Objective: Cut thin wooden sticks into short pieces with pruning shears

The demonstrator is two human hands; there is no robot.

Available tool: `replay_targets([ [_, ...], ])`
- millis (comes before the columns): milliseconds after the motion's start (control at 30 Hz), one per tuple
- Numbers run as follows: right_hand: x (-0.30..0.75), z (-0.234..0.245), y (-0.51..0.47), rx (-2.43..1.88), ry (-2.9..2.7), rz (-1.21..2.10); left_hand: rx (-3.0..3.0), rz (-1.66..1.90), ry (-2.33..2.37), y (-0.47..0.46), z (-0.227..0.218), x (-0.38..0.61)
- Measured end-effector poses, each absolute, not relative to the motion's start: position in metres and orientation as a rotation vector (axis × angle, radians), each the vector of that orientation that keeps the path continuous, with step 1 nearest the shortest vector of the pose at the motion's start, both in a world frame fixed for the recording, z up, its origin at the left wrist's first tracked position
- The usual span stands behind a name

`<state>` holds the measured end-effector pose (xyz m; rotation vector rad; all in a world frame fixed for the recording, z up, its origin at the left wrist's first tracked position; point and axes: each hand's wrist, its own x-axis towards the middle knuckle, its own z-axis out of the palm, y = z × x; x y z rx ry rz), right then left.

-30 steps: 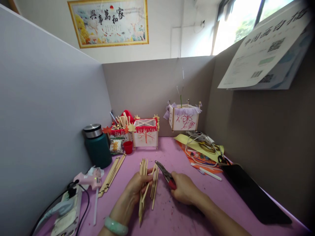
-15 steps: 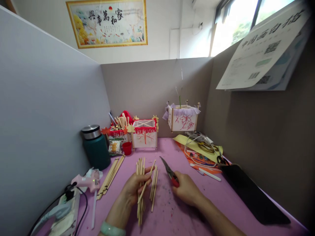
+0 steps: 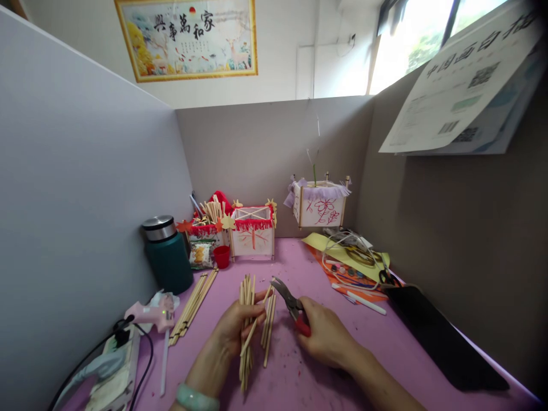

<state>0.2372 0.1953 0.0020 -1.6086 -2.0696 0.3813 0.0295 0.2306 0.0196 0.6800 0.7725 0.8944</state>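
My left hand point(image 3: 240, 325) is closed around a bundle of thin wooden sticks point(image 3: 247, 294). One stick point(image 3: 258, 321) slants apart from the bundle, held between the fingers with its upper end up and to the right. My right hand point(image 3: 324, 331) grips red-handled pliers point(image 3: 291, 301). The jaws of the pliers are at the upper tip of that slanted stick; whether they touch it I cannot tell. A few loose sticks point(image 3: 268, 331) lie on the purple tabletop point(image 3: 295, 377), just right of the bundle.
At left are a pink glue gun point(image 3: 152, 315), a power strip point(image 3: 115, 371), longer sticks point(image 3: 194, 308) and a green flask point(image 3: 166, 257). Behind stand decorated paper lanterns point(image 3: 252, 240); another lantern point(image 3: 322, 208) hangs. Right are scissors point(image 3: 389, 278), white pens point(image 3: 366, 302) and a black flat case point(image 3: 445, 339).
My right hand has brought the pliers left, so their jaws are now at the slanted stick's tip. The jaws look more parted. My left hand still holds the sticks in nearly the same place.
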Motion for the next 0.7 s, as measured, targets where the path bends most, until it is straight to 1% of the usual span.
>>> replay_targets([
  [233, 0.232, -0.001, 0.199, -1.745, -2.043, 0.310, 0.708, 0.923, 0.774, 0.225, 0.024, 0.031],
  [433, 0.240, -0.004, 0.206, -1.676, -1.940, 0.464, 0.843, 0.922, 0.743, 0.227, 0.022, 0.033],
  [500, 0.244, -0.002, 0.208, -1.563, -1.825, 0.588, 0.905, 0.927, 0.722, 0.228, 0.020, 0.035],
  [633, 0.239, 0.005, 0.205, -1.131, -1.602, 1.140, 0.974, 0.976, 0.760, 0.227, 0.016, 0.041],
  [700, 0.230, 0.005, 0.201, -0.958, -1.532, 1.298, 0.939, 0.993, 0.768, 0.226, 0.016, 0.047],
])
